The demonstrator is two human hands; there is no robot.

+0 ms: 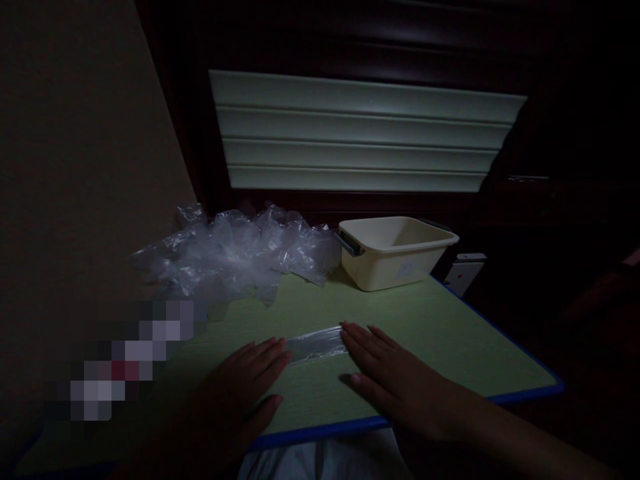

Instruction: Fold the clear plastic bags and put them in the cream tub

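A flat, folded strip of clear plastic (pixel 317 345) lies on the pale green table (pixel 320 393) between my hands. My left hand (pixel 245 383) rests at the strip's left end, palm down, its fingers stretched out and its thumb apart. At the right end, my right hand (pixel 387 373) lies with straight fingers, their tips touching the plastic. Its thumb is spread away from the fingers. Neither hand is closed round anything.
Crumpled clear plastic bags (pixel 240 250) are heaped at the back left. Beside them stands a cream tub (pixel 390 267) with dark handles. A blurred-out item (pixel 125 360) lies at the left. Blue edging (pixel 325 432) runs round the table.
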